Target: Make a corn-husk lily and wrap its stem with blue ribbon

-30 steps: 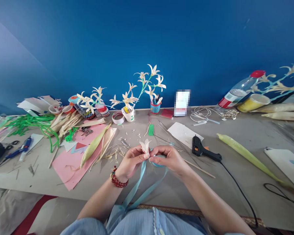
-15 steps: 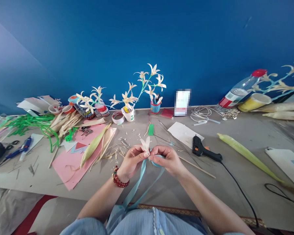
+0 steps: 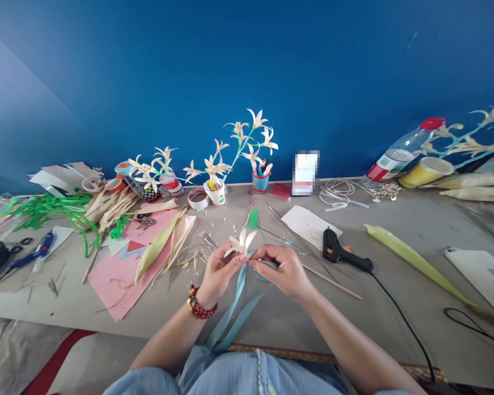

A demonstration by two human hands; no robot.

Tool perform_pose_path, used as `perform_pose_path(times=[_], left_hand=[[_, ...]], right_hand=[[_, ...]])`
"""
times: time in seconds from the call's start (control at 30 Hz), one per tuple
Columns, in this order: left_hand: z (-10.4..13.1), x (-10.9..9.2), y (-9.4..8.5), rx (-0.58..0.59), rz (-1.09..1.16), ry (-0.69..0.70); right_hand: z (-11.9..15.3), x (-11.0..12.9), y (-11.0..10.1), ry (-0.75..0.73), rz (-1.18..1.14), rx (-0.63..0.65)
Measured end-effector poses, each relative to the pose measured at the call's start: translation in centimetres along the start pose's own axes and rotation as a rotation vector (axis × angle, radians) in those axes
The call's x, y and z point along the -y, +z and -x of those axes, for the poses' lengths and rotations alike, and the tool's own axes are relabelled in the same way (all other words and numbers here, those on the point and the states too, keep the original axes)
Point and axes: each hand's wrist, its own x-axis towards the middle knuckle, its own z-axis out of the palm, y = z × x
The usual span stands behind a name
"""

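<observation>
Between thumb and fingers, my left hand (image 3: 222, 269) pinches the base of a small white flower (image 3: 242, 242), whose petals spread upward above the fingertips. Close beside it, my right hand (image 3: 283, 270) is closed on a light blue ribbon (image 3: 235, 302) near the flower's base. Part of the ribbon is hidden behind the fingers, and its lengths hang down toward the blue shirt. A red beaded bracelet (image 3: 201, 307) is on the left wrist.
A black glue gun (image 3: 340, 252) lies right of my hands, near a wooden stick (image 3: 333, 281) and a green husk (image 3: 419, 263). Pink paper (image 3: 119, 285) and husks lie left. Behind stand a flower-filled white cup (image 3: 216, 194) and a bottle (image 3: 398, 156).
The white flower has turned and tilted left, so its petals now show spread apart. My left hand has shifted slightly, and the hanging ribbon lengths have moved.
</observation>
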Motion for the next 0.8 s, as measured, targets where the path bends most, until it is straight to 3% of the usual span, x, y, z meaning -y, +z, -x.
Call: perform_pose_path(times=[0.3, 0.5, 0.63, 0.8], left_hand=[[-0.2, -0.9, 0.7, 0.081, 0.135, -0.061], [-0.3, -1.2, 1.1, 0.078, 0.224, -0.13], [-0.3, -1.2, 1.2, 0.11, 0.231, -0.167], [-0.3, -0.4, 0.7, 0.068, 0.201, -0.085]], right_hand=[[-0.4, -0.9, 0.0, 0.163, -0.441, 0.125], [-0.3, -1.2, 0.5, 0.27, -0.604, 0.187], [-0.3, -1.2, 0.6, 0.242, -0.587, 0.185], [-0.2, -0.8, 0.6, 0.076, -0.334, 0.055]])
